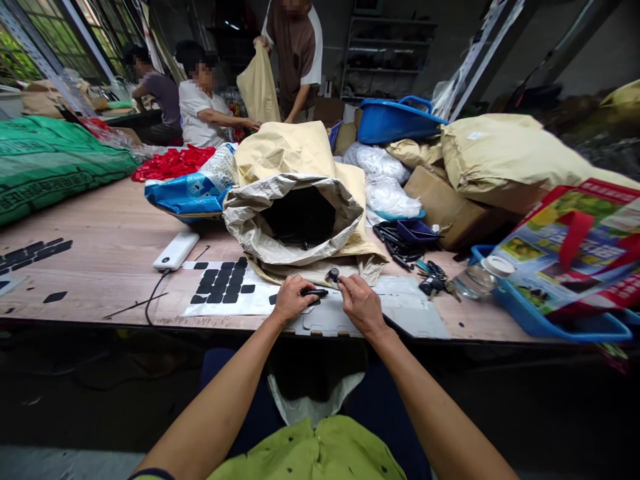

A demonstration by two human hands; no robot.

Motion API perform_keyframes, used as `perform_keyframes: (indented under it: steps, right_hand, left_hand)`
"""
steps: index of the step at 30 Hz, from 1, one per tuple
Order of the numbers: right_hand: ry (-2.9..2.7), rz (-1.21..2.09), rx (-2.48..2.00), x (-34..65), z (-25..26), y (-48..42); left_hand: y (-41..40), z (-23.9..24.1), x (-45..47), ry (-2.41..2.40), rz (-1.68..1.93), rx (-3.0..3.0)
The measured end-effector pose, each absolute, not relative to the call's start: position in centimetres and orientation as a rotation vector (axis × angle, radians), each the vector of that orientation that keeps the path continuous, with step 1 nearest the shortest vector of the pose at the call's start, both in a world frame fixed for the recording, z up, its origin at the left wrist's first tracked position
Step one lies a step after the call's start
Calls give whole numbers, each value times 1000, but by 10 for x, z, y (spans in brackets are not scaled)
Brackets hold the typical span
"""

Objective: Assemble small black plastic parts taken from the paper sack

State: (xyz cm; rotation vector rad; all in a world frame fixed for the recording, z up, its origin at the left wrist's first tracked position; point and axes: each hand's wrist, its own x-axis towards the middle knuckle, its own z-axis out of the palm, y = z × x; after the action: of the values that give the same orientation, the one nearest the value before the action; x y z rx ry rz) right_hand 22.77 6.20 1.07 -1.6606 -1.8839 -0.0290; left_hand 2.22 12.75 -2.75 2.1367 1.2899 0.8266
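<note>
A: Left hand: fingers curled shut round one end of a slim black part, held just above the near edge of the table. Right hand: thumb and forefinger pinched on a small round-headed piece at the part's other end.

B: Joined or separate?

A: Cannot tell; too small. Both hands sit low over a grey plastic sheet, probably to steady fine work.

B: Supplies?

A: Backing sheet carrying black adhesive pads lies just left of the left hand, likely kept within reach. Woven sack lies on its side directly ahead with its mouth toward the person. Its contents are dark and not identifiable.

B: Other containers?

A: Small dark blue tray right of the sack, with black sticks beside it. Blue basket at far right holds a printed bag with red handles. Blue tub at the back, contents hidden.
</note>
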Motion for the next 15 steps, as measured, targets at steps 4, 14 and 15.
perform_keyframes:
  steps: [4,14,15]
  right_hand:
    - [-1834,-2,-1694,244,15,83]
    - [-1906,-91,-1872,266,-26,112]
    - [-1890,-126,-1876,265,-29,112]
  left_hand:
    - [128,-26,22,1290,816,2126]
    - [126,-19,21,1270,803,2118]
    - [126,-19,21,1270,802,2122]
